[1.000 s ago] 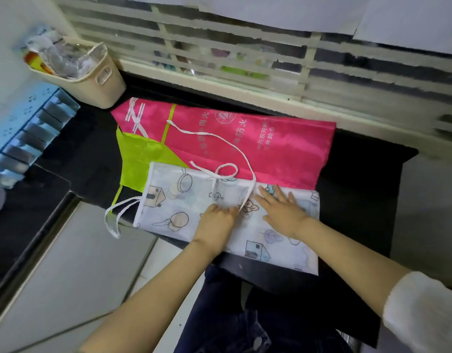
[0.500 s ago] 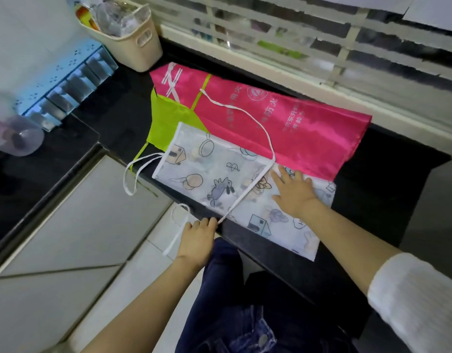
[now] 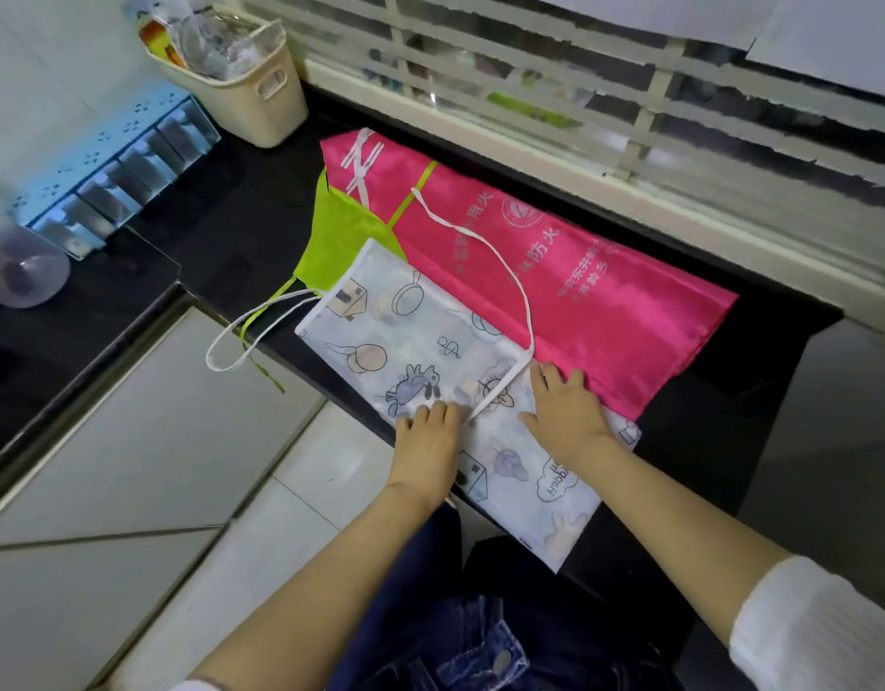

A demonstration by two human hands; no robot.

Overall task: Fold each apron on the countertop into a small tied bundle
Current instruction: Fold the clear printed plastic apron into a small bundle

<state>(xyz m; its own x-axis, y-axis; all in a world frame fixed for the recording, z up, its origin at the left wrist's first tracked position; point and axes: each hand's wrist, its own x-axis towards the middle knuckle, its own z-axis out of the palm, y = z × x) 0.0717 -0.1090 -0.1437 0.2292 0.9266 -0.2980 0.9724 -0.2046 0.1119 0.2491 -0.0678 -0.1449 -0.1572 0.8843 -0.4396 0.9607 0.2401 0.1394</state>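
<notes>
The white printed apron (image 3: pixel 420 336) lies as a long strip at the front edge of the desk (image 3: pixel 231 226), overlapping the pink apron (image 3: pixel 620 311), so folding looks barely begun. The right grip (image 3: pixel 565 416) is released and presses flat on the cloth. The left grip (image 3: pixel 425 441) rests on the cloth beside the strap (image 3: pixel 510 276); whether it pinches the strap I cannot tell. The next move probably calls for gathering that strap clear, then folding the strip shorter

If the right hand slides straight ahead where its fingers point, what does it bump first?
The right hand lies flat on the printed apron. Straight ahead it would probably touch the white strap first, then the pink apron right behind.
</notes>
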